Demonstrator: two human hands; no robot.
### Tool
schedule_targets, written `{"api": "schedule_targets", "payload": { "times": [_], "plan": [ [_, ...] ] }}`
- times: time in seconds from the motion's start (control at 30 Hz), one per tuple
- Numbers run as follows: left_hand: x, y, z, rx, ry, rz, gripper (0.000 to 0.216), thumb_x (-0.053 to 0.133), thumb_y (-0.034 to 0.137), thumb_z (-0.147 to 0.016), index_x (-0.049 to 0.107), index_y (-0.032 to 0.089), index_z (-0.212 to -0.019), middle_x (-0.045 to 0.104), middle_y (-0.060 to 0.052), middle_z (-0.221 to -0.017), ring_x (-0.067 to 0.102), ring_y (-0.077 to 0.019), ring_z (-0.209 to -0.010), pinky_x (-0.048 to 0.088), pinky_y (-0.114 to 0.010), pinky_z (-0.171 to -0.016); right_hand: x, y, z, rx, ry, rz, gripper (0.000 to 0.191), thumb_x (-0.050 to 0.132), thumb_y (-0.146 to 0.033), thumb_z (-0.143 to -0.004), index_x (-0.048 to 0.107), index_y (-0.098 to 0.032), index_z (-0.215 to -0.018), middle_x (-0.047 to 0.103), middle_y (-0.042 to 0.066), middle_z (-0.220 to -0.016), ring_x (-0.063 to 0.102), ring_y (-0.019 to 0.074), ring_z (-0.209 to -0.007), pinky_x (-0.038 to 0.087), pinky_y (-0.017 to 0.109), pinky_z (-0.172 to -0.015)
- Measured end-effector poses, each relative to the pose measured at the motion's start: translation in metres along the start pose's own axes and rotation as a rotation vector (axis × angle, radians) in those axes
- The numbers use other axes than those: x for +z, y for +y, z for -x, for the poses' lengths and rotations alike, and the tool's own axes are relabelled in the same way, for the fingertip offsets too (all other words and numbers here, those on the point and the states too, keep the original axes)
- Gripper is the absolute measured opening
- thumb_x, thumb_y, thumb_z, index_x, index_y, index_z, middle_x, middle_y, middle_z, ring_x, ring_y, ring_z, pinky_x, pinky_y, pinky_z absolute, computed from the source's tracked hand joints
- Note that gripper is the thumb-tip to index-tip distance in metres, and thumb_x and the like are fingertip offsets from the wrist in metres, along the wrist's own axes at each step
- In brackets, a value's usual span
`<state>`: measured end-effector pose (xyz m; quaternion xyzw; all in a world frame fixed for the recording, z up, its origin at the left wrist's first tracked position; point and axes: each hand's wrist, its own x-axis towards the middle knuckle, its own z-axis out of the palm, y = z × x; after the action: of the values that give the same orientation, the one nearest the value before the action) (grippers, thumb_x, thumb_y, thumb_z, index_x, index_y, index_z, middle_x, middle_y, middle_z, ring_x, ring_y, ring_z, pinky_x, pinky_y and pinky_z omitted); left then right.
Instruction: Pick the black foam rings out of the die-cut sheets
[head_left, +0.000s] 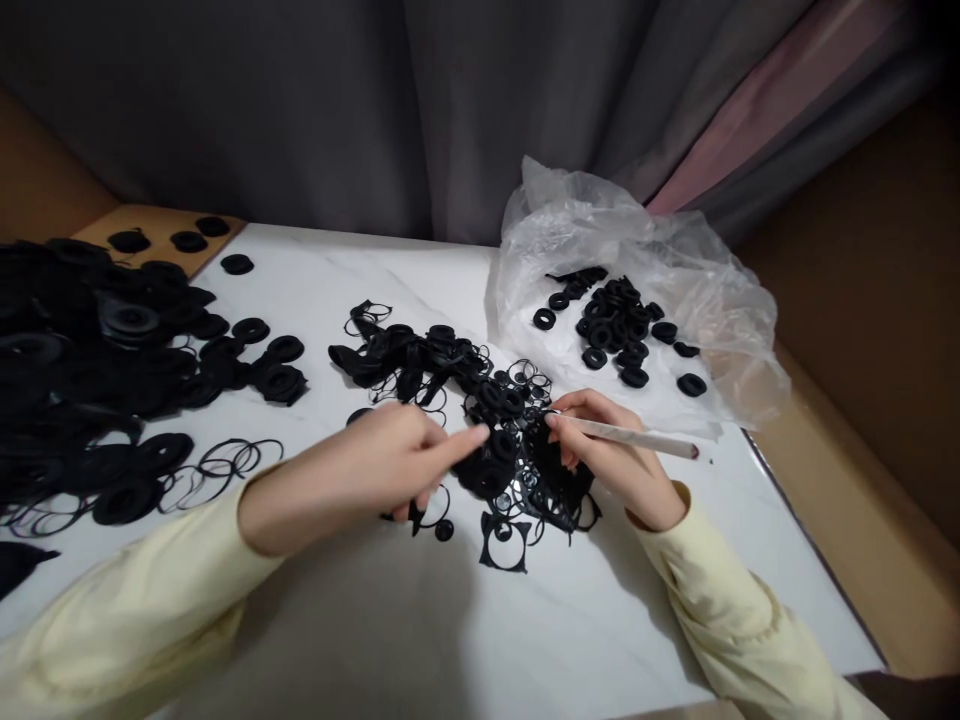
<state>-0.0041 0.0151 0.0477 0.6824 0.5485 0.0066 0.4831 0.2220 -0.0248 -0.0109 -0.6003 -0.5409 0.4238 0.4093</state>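
Rings (491,480) of black material are lying heaped with thin offcuts (489,565) on the white bench (360,640). Left hand (394,455) is pointing into them, its grip possibly holding something, I cannot tell; right hand (604,458) is pinching a slim pale stick (641,436), near a clear plastic bag (731,300).

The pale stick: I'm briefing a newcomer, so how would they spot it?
On the white table, find the crinkled plastic bag. Just nearer the wearer, the right hand holds the stick. It's straight and pale, unlike the black pieces nearby.
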Motion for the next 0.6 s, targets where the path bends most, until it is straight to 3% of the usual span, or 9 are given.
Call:
{"api": "schedule_targets", "payload": {
  "times": [0.13, 0.33, 0.6],
  "plan": [
    [-0.003, -0.004, -0.031, 0.112, 0.18, 0.082, 0.054, 0.047, 0.063, -0.079, 0.055, 0.018, -0.051, 0.06, -0.002, -0.043, 0.047, -0.0116, -0.027, 0.035, -0.022, -0.032, 0.002, 0.001, 0.003, -0.03, 0.035, 0.03, 0.021, 0.061, -0.039, -0.08, 0.063, -0.018, -0.082, 0.059, -0.002, -0.057, 0.055, 0.0117, -0.046, 0.045, 0.024, -0.046],
    [0.015, -0.009, -0.059, 0.185, 0.191, 0.042, 0.05, 0.05, 0.055, -0.081, 0.052, 0.017, -0.049, 0.055, 0.0, -0.038, 0.039, -0.0078, -0.024, 0.032, -0.021, -0.032, 0.006, 0.001, 0.003, -0.059, -0.021, 0.033, 0.018, 0.064, -0.035, -0.077, 0.067, -0.018, -0.083, 0.065, 0.002, -0.068, 0.057, 0.0129, -0.055, 0.046, 0.026, -0.052],
    [0.007, -0.013, -0.052, 0.219, -0.003, 0.384, 0.033, 0.055, 0.043, -0.082, 0.054, 0.017, -0.062, 0.04, 0.006, -0.043, 0.032, -0.0059, -0.035, 0.022, -0.019, -0.037, 0.005, 0.004, -0.008, 0.125, -0.182, -0.523, 0.02, 0.073, -0.032, -0.07, 0.064, -0.016, -0.078, 0.064, 0.0, -0.064, 0.056, 0.0103, -0.058, 0.045, 0.024, -0.058]
  ]
}}
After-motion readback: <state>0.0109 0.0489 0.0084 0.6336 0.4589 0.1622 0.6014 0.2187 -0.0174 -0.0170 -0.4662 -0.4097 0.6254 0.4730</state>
